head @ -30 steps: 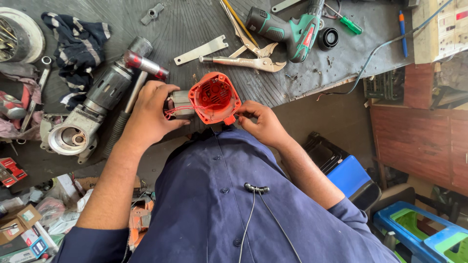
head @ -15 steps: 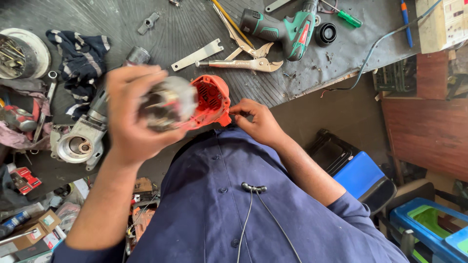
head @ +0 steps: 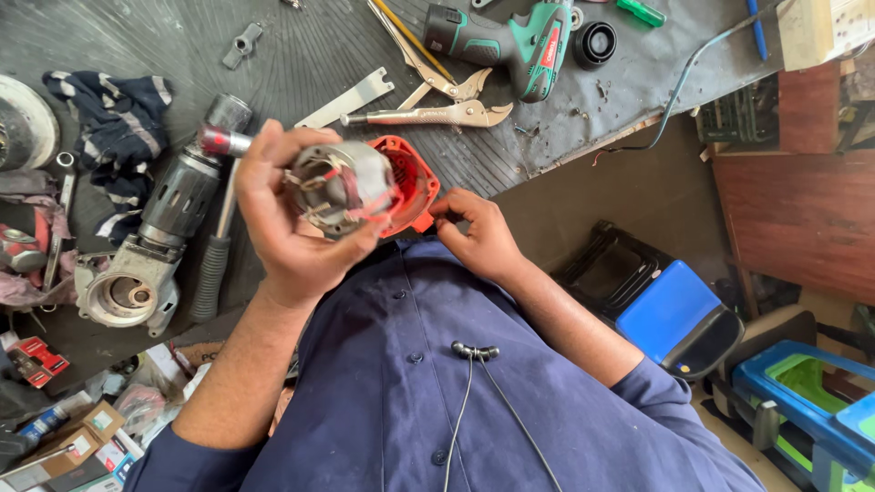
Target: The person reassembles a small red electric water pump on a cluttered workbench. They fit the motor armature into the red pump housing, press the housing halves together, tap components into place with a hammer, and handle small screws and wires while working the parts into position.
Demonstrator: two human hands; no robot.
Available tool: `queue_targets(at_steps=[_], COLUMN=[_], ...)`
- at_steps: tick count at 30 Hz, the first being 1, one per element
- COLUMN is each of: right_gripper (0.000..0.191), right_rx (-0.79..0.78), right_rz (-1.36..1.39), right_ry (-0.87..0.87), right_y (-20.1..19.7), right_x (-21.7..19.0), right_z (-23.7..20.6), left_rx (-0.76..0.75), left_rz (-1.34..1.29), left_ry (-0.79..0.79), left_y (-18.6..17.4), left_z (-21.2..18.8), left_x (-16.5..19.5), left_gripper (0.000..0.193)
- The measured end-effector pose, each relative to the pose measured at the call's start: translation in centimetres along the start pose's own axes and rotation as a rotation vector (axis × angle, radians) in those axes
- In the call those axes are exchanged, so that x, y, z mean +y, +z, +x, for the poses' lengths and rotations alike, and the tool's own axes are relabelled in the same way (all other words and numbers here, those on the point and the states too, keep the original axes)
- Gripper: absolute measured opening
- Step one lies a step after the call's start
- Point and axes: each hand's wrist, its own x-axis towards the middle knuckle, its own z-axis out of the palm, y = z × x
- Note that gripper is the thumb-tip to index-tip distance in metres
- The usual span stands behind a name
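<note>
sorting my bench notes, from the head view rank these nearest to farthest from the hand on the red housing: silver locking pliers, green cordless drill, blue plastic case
Measured from the right hand touching the red plastic motor housing:
1. Silver locking pliers, on the dark bench mat just beyond the housing.
2. Green and grey cordless drill, farther back on the bench near the top edge.
3. Blue plastic case, off the bench, down by the floor.

small red package (head: 36, 358) lower left; brown cardboard box (head: 68, 437) below it
</note>
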Motion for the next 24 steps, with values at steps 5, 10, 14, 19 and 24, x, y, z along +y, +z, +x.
queue_targets(at_steps=[5,10,14,19,24], right_gripper=[0.011,0.011,0.012,0.007,0.01], right_rx=[0.029,0.073,0.106,0.171,0.174], right_rz=[-0.118,-0.179,-0.201,-0.233,-0.54], right_ry=[-0.09,0.036,0.058,0.081,0.153], right_y=[-0.1,-0.1,-0.1,-1.3,-3.0], right_x=[0.1,-0.2,0.2,1.4,1.3], right_z=[0.3,0.5,0.1,-0.9,-1.5], left_rx=[-0.197,-0.192,-0.12,-0.125,-0.225], left_rz=[-0.139,0.197,0.137,0.292,0.505], left_ry=[0.007,0.139,0.138,0.125,0.176], left_y=[0.5,0.8,1.0,0.9,-0.7], left_z=[0.5,1.4,1.7,1.7,2.7], left_x=[0.3,-0.1,-0.7,-0.3,2.0], left_gripper=[0.109,0.107,0.102,0.105,0.107])
